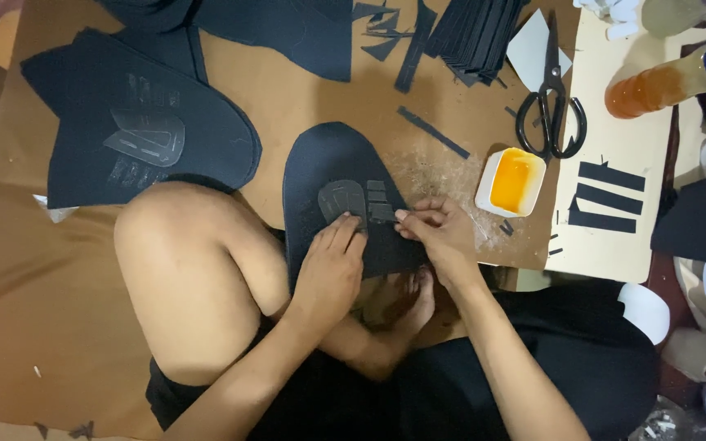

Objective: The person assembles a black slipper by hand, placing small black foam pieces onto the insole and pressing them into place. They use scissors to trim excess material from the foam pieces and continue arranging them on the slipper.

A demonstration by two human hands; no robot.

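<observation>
A black tongue-shaped cut piece (324,159) lies in front of me on brown paper, with grey glued patches (345,196) on it. My left hand (330,265) lies flat on its lower part, fingertips at the patches. My right hand (439,233) pinches a small black strip (384,214) and holds it against the piece beside the patches. My bare knee (181,269) rests at the left.
A small white tub of yellow glue (511,181) stands right of the piece, black scissors (551,114) behind it. Black strips (606,196) lie on a cream board. A stack of finished black pieces (136,122) lies at left, an orange bottle (663,82) at right.
</observation>
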